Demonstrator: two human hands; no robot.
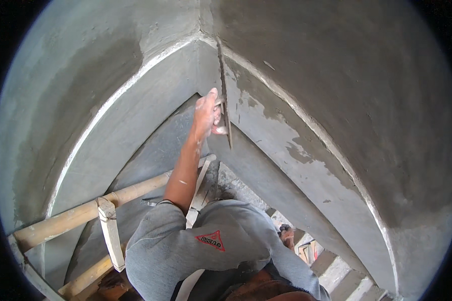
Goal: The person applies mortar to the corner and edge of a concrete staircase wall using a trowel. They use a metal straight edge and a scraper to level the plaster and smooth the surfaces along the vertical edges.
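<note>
The trowel (230,131) stands edge-on, long axis toward 12 o'clock. The left hand (206,115) grips its handle (219,102), arm (183,175) outstretched.

The one view is a wide fisheye worn on the head, looking steeply down and forward over the person's own shirt (160,246), which lies nearest at the lower edge. The left hand (206,115) is farther off, near the centre. Ahead, the right wall (376,100) and left wall (80,65) meet toward the top; edges bow around the round, black-rimmed picture.
</note>
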